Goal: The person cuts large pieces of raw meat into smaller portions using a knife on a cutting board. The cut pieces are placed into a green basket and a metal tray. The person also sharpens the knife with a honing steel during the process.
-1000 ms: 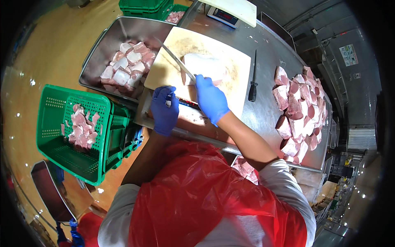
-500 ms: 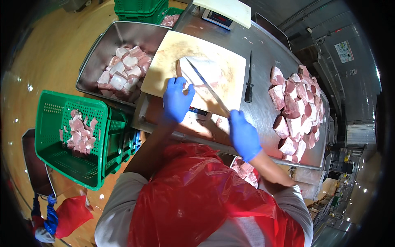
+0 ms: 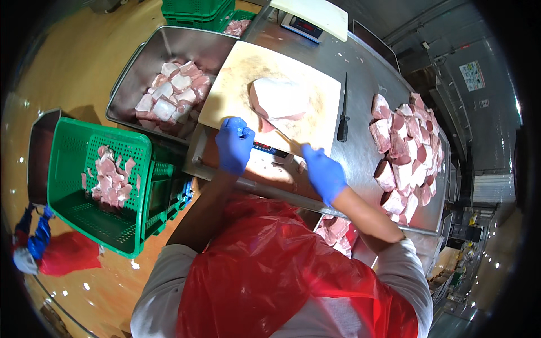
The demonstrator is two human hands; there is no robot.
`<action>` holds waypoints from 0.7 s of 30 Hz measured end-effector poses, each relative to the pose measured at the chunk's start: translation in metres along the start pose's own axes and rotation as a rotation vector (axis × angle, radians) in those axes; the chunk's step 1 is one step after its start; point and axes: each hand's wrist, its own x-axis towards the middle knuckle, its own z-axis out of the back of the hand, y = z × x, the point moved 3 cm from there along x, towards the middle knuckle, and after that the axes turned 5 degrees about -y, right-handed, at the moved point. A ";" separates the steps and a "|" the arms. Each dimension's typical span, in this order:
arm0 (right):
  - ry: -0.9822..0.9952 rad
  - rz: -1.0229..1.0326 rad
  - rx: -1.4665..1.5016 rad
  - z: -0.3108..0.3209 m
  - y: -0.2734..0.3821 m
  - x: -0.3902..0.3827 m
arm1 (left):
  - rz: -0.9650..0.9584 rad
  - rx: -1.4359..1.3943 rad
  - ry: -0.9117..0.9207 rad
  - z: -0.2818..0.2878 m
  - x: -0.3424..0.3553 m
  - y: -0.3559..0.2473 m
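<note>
A pale slab of meat [image 3: 280,97] with a white fat side up rests on the cream cutting board [image 3: 231,79]. My right hand [image 3: 326,176], in a blue glove, grips a knife [image 3: 287,138]. Its blade slants up and left to the slab's near edge, beside a small pink flap of meat [image 3: 267,125]. Near the board's front left edge is my left hand [image 3: 235,147], also gloved in blue, its fingers curled closed. Whatever they hold, if anything, is hidden.
Left of the board stands a metal tub [image 3: 127,84] of meat chunks, with a green crate [image 3: 62,186] of trimmings nearer. A second knife [image 3: 343,107] lies on the steel table [image 3: 360,135], before a pile of meat pieces [image 3: 408,152]. A person [image 3: 53,250] pulls a cart.
My left hand has drawn back from the slab and curled closed. The knife has come down toward me, its tip now at the slab's near edge. The other person has moved left.
</note>
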 end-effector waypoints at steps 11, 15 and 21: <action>-0.416 -0.024 0.559 0.033 -0.048 -0.036 | -0.449 0.178 0.257 -0.027 -0.033 -0.051; -0.417 -0.078 1.323 0.002 -0.048 0.018 | -0.639 0.195 0.358 -0.019 -0.044 -0.036; -0.236 -0.138 1.988 -0.032 -0.025 0.093 | -0.364 0.152 -0.033 0.056 -0.014 -0.004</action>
